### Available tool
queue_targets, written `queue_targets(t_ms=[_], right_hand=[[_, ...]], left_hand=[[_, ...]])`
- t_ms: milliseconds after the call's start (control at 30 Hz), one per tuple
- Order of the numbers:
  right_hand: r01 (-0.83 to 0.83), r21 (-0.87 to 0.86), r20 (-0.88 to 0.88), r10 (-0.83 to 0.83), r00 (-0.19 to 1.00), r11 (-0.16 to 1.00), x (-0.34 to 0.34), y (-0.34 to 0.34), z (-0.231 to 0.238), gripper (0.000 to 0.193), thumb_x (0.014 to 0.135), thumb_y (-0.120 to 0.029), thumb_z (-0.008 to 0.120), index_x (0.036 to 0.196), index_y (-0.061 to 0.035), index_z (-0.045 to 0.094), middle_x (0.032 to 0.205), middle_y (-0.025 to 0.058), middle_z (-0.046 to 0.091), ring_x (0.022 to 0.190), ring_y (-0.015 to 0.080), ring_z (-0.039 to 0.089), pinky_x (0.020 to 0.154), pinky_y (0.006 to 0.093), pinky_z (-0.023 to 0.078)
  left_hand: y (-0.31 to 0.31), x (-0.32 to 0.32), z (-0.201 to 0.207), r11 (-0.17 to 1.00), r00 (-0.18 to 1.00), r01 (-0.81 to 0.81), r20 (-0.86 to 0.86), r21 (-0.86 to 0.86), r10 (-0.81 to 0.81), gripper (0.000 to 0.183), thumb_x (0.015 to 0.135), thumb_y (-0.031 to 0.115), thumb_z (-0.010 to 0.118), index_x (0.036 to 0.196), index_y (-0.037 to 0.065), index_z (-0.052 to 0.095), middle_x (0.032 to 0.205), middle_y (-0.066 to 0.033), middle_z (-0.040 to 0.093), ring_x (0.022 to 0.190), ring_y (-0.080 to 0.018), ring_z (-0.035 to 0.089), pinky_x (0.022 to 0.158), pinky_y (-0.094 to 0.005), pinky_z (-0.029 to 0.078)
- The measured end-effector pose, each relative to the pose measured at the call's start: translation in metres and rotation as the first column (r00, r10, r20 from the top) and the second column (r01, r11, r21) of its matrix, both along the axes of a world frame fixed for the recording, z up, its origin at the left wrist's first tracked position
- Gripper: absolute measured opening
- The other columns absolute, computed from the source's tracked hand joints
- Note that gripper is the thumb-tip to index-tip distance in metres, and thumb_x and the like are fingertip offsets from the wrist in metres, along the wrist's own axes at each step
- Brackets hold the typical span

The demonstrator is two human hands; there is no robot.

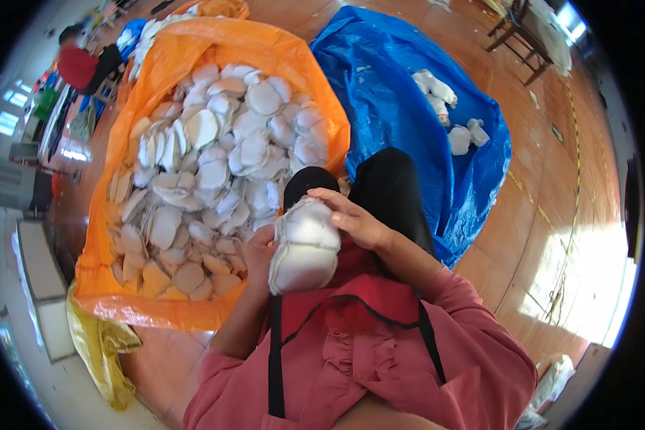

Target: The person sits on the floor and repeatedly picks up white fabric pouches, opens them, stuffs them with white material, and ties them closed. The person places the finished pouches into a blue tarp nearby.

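Observation:
A white, rounded fabric piece (306, 259) with a sewn seam across its middle and rough seam edges is held up over my lap. My left hand (260, 247) grips its left edge, partly hidden behind the piece. On the upper right side, my right hand (356, 221) has its fingers curled over the top edge and the thumb against the cloth. To the left, a large orange sack (132, 307) lies spread wide, heaped with similar white fabric pieces (254, 154), many flat and rounded.
Beyond my right knee, a blue tarp sack (380, 54) holds several white stuffed-looking pieces (436, 89). A yellow bag (107, 358) lies at lower left. A wooden chair (521, 39) stands far right; a person (79, 68) in red sits far left.

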State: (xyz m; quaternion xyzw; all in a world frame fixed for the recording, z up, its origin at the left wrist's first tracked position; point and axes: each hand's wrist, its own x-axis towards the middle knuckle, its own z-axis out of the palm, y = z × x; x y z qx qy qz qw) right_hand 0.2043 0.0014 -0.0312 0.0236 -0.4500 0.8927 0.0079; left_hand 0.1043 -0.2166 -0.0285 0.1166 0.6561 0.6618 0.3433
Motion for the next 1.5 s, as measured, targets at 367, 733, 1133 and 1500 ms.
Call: queue_targets(t_ms=[367,733,1133,1500], right_hand=[[0.130,-0.155,0.226,-0.093,0.970,0.979,0.014,-0.035,-0.034,0.037,0.098,-0.018,0.062,0.133,-0.0146,0.050,0.120,0.0021,0.057,0.111,0.0156,0.054,0.098,0.0333,0.046],[0.132,-0.288,0.260,-0.055,0.964,0.948,0.015,-0.045,-0.023,0.026,0.099,-0.011,0.059,0.124,-0.0132,0.054,0.115,0.0014,0.060,0.105,0.0145,0.058,0.092,0.0327,0.050],[0.112,-0.318,0.229,-0.038,0.973,0.941,0.024,-0.046,-0.037,0.028,0.095,-0.003,0.060,0.121,-0.0128,0.056,0.114,0.0025,0.061,0.103,0.0164,0.060,0.092,0.0349,0.052],[0.052,-0.061,0.089,-0.047,0.995,0.997,0.024,-0.048,-0.004,0.029,0.094,-0.013,0.065,0.121,-0.0080,0.058,0.110,0.0026,0.061,0.103,0.0155,0.059,0.092,0.0342,0.049]], left_hand=[[-0.003,0.036,0.012,0.994,0.987,0.096,0.125,0.060,-0.103,0.029,0.099,0.010,0.058,0.127,0.002,0.058,0.115,-0.0064,0.064,0.105,-0.0153,0.060,0.092,-0.0301,0.048],[-0.020,0.036,0.005,0.993,0.986,0.115,-0.115,-0.028,-0.117,0.029,0.095,0.009,0.059,0.123,0.003,0.060,0.116,-0.0059,0.060,0.107,-0.0163,0.056,0.096,-0.0331,0.044],[-0.020,0.017,0.022,0.815,0.800,0.575,-0.161,-0.070,-0.578,0.041,0.078,0.021,0.066,0.115,0.003,0.065,0.111,-0.0105,0.059,0.121,-0.0257,0.043,0.107,-0.0372,0.033],[-0.008,-0.020,0.042,0.583,0.288,0.595,-0.531,-0.553,-0.797,0.030,0.065,0.010,0.066,0.094,0.010,0.071,0.108,-0.0113,0.061,0.114,-0.0306,0.050,0.099,-0.0432,0.035]])
